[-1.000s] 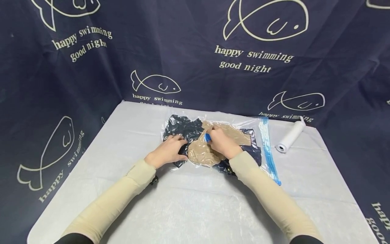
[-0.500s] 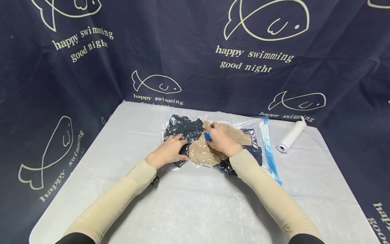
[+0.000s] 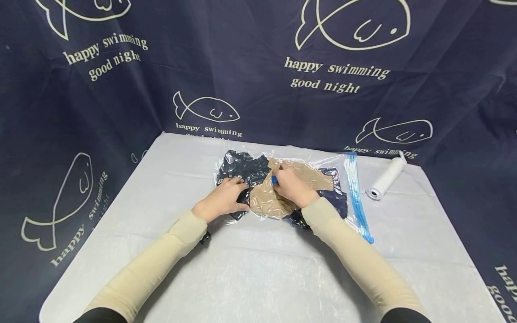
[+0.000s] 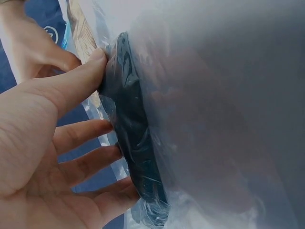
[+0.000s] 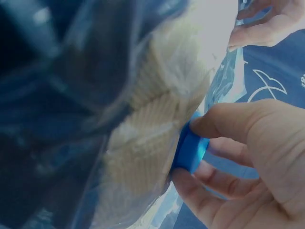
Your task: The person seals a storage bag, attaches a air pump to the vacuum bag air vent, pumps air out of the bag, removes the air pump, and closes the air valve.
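Observation:
A clear vacuum storage bag [image 3: 342, 167] lies flat on the table, its film wrinkled over folded clothes. Through it show a black garment [image 3: 242, 166] at the left, a ribbed tan one [image 3: 268, 202] in the middle and a navy one [image 3: 337, 201] at the right. My left hand [image 3: 224, 197] rests on the black part, fingers spread, as the left wrist view also shows. Over the tan part, my right hand [image 3: 296, 185] pinches a round blue valve cap [image 5: 190, 150] between thumb and fingers. The cap sits against the bag's surface; its underside is hidden.
A blue zip seal [image 3: 357, 199] runs along the bag's right edge. Beyond it a white cylindrical hand pump [image 3: 387, 179] lies on the white-covered table [image 3: 266, 278]. Dark blue fish-print cloth [image 3: 258, 58] hangs behind and at both sides.
Both hands keep their places on the bag. The right hand's fingers shift slightly at the blue cap, and less of the cap shows in the head view.

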Motion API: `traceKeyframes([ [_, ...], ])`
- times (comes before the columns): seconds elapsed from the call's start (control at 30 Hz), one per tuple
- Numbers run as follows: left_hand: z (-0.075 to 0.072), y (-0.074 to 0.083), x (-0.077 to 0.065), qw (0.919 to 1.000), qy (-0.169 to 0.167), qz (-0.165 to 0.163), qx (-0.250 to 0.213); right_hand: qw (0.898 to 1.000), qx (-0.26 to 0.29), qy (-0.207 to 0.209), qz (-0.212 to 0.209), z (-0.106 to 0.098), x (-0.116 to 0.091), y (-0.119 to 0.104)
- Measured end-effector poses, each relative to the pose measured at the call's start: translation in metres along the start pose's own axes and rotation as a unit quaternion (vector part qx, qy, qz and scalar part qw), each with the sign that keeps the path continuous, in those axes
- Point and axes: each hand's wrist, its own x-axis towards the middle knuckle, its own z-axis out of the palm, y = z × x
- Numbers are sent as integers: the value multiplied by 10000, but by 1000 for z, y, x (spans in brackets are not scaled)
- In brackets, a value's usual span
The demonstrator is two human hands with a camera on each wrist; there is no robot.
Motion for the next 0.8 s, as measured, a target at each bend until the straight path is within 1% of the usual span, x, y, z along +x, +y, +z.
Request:
traceKeyframes([
  [0.23,-1,2,-1,10000,12,12,-24,9998,-74,154,107,2,0,2],
  [0.37,0,1,1,10000,48,69,12,9997,-122,-64,225,-2,1,3],
  [0.5,1,0,3,9998,118,131,50,9967,186,-468,641,-10,4,3],
  [0.57,1,-1,3,9998,96,157,72,9947,335,-645,729,-11,4,5],
  [0.6,1,-1,3,9998,70,158,77,9946,358,-705,678,-11,4,5],
  [0.67,2,-1,2,9998,39,159,98,9959,335,-727,417,-10,4,7],
  [0.73,2,-2,1,9997,47,179,137,9974,284,-650,102,-7,3,9],
  [0.8,2,-1,1,9997,74,209,125,9983,221,-523,-97,-5,2,10],
])
